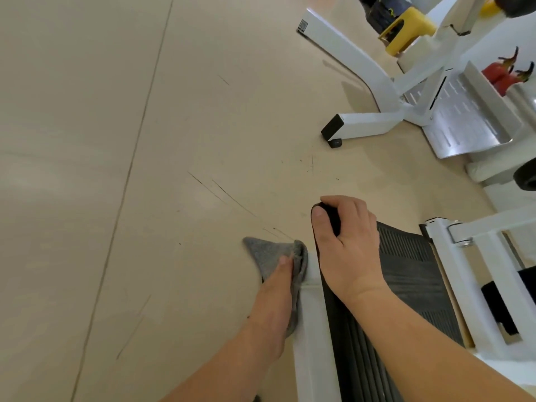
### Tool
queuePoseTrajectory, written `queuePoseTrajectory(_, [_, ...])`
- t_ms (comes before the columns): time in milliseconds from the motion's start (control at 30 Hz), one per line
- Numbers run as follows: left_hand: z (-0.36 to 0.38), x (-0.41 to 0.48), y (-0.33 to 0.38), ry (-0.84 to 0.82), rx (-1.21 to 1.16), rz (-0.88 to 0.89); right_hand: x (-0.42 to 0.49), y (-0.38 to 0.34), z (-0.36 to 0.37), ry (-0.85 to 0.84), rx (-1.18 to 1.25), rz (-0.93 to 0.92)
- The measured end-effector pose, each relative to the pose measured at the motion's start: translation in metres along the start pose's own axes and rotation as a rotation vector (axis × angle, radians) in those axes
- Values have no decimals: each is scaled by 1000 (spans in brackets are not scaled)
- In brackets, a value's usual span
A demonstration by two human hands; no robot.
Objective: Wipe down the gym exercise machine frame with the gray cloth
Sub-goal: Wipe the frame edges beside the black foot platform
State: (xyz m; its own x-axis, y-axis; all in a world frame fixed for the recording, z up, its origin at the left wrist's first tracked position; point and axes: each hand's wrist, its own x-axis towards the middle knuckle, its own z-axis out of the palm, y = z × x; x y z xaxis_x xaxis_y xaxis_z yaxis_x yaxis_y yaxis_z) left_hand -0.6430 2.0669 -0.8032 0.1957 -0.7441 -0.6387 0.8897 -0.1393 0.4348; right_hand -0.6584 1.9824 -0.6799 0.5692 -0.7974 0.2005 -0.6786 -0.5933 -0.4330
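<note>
While the right hand (348,242) clenches the black footplate (406,274) by its end, fingers of the left hand (275,291) grasp the gray cloth (265,255) (bunched) against the white frame (311,329).

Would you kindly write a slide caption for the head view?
Left hand holds the gray cloth against the white frame while the right hand grips the black platform.

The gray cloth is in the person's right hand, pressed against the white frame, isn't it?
No. The head view shows the gray cloth in the left hand, pressed against the white frame; the right hand grips the black pad.
</note>
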Motion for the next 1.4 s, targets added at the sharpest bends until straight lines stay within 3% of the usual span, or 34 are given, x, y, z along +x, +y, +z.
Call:
queuePoseTrajectory(100, [10,2,-4,131,133,210,0,0,0,-7,-9,4])
queuePoseTrajectory(200, [15,8,5,192,92,278,0,0,-1,-1,-8,2])
queuePoseTrajectory(367, [6,17,3,74,94,168,-2,-5,-1,-2,12,14])
queuePoseTrajectory(533, [42,12,11,29,279,285,-2,-6,-4,8,8,9])
queuePoseTrajectory(667, [40,4,12,-50,262,216,-2,-7,-3,3,19,11])
queuePoseTrajectory(867, [17,17,-2,75,397,181,0,-3,-2,0,29,10])
queuePoseTrajectory(1067, [35,6,-9,89,485,327,-1,-4,-2,0,40,12])
queuePoseTrajectory(1233, [15,9,0,90,447,110,-1,-3,-2,-9,57,29])
queuePoseTrajectory(1400, [43,-9,-9,-8,436,328,-2,-2,-1,-3,63,19])
